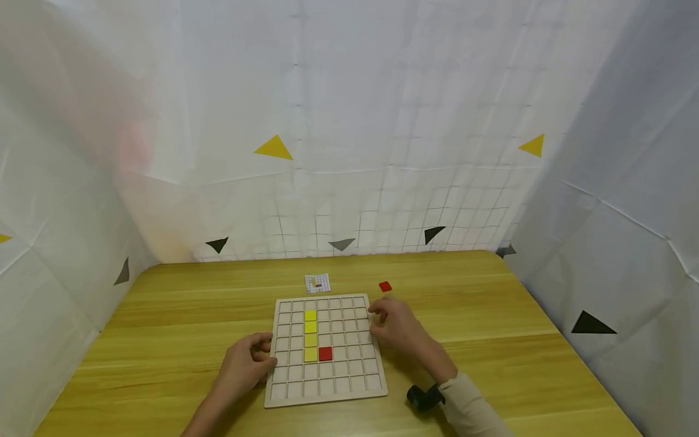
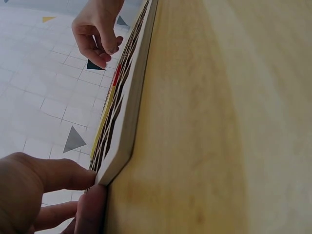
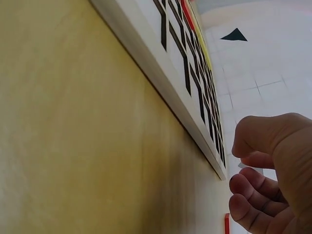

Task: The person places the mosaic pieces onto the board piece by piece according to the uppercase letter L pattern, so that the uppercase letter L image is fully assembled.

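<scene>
A pale wooden grid board (image 1: pixel 349 388) lies flat on the table. Several yellow tiles (image 1: pixel 310 328) form a column in its cells, with one red tile (image 1: pixel 325 353) right of the lowest. My left hand (image 1: pixel 244 362) holds the board's left edge, thumb and fingertips against it in the left wrist view. Beside the right edge hovers my right hand (image 1: pixel 398 328), its fingers loosely curled with nothing between them in the right wrist view. Beyond that hand a loose red tile (image 1: pixel 385 286) lies on the wood.
Behind the board lies a small printed grid card (image 1: pixel 318 283) with a yellow and red pattern. A dark device (image 1: pixel 423 398) is at the right wrist. White sheeting (image 1: pixel 349 200) with coloured triangles stands along the back and both sides of the wooden table (image 1: pixel 180 303).
</scene>
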`<state>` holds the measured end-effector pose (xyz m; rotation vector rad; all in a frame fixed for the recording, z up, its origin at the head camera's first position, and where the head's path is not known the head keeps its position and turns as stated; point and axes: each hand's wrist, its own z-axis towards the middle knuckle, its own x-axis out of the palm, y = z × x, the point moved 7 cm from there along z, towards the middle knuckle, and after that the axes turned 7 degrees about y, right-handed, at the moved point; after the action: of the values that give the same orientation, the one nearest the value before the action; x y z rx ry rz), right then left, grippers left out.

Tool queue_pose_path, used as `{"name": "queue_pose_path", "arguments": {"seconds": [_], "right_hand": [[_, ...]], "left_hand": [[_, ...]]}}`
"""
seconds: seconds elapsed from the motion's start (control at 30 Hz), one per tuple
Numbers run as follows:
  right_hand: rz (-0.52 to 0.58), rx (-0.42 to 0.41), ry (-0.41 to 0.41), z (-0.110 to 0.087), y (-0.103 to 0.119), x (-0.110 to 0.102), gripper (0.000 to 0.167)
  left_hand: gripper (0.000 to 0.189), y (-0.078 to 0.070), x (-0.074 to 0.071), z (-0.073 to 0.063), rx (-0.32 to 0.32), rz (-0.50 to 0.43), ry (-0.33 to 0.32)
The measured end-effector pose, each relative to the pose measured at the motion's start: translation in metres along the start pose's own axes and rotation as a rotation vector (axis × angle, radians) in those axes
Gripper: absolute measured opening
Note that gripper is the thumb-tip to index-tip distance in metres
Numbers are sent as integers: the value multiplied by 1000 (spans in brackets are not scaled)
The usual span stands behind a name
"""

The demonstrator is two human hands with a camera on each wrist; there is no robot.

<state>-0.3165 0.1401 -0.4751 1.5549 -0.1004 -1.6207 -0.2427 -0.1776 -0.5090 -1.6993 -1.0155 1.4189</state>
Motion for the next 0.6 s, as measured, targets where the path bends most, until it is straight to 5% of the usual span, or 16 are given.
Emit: {"name": "queue_pose_path", "arguments": {"seconds": [0.6], "right_hand": [[-11,45,-50,9,-19,-11,24]], "left_hand": [[51,-1,1,0,7,12,-7]]}}
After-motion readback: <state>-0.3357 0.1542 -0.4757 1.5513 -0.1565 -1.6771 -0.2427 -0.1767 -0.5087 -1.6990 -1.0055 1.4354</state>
